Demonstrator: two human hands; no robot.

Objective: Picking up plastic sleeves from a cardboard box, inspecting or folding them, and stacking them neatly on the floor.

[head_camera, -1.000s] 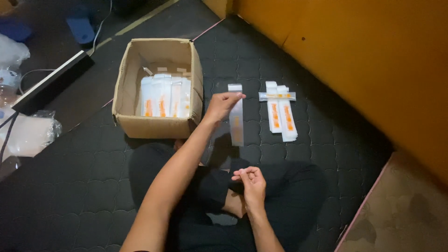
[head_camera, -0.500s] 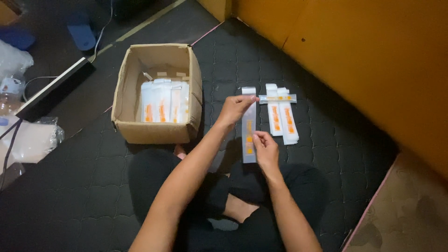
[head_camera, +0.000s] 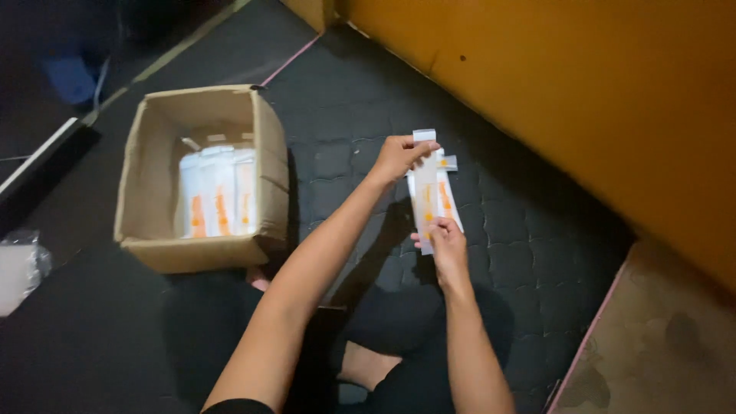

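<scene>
A long white and orange flat carton [head_camera: 426, 195] is grasped at its top by the left hand [head_camera: 395, 157] and at its bottom by the right hand [head_camera: 445, 241], to the right of the cardboard box [head_camera: 149, 222], where more cartons [head_camera: 216, 192] are left, while some finished ones [head_camera: 448, 195] are laid on the floor behind it.

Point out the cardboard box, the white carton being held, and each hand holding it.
cardboard box [head_camera: 264, 165]: head view, on its right wall.
white carton [head_camera: 426, 195]: head view, on its front panel between the hands.
left hand [head_camera: 395, 157]: head view, back of hand.
right hand [head_camera: 447, 244]: head view, back of hand.
</scene>
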